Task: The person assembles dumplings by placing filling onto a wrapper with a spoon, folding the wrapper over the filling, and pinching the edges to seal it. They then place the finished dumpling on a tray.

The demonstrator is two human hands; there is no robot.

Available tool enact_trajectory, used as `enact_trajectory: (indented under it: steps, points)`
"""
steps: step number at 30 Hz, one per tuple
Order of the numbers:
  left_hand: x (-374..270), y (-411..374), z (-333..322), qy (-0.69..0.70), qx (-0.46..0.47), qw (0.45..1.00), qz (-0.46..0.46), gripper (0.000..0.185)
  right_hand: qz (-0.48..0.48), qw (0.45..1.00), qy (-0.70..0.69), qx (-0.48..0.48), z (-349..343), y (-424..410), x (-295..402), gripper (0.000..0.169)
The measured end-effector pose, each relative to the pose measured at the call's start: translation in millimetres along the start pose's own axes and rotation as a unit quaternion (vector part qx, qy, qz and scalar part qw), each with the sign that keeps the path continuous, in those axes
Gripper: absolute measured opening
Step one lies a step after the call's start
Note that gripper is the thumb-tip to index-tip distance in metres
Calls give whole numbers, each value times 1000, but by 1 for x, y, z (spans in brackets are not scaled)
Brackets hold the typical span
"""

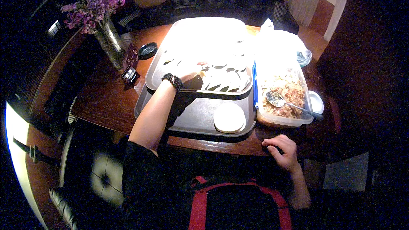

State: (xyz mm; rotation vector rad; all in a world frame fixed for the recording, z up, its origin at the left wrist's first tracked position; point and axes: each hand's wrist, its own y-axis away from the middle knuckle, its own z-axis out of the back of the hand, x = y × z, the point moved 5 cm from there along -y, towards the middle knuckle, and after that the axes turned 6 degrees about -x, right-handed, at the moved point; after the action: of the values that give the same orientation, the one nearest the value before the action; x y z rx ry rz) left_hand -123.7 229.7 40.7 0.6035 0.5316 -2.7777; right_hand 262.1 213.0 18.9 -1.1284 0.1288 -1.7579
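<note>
My left hand, with a black bead bracelet at the wrist, reaches over the upper tray. Its fingers are at the dumplings there; glare hides whether they grip one. Several dumplings lie in rows near the tray's front right. Below it, a second tray sticks out towards me, with a stack of round white wrappers at its right. My right hand rests near the table edge, fingers curled, with nothing visible in it. Beyond it stands a plastic container of minced filling with a metal spoon in it.
A glass vase with purple flowers, a dark ashtray and a small box stand on the left. A small white dish is right of the container, and a plastic bag lies behind it. Glare washes out the far tray.
</note>
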Motion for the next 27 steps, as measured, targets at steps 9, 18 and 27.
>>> enact_trajectory:
  steps: [9,18,27]
  points:
    - [-12,26,-6,-15,-20,1000,-15,27,121,992,-28,-14,-27,-46,54,12]
    - [13,22,-18,35,-8,999,13,30,65,989,134,9,-66,-127,62,16]
    - [-6,23,-24,-7,2,1000,-22,34,-32,906,368,205,-110,-232,11,29]
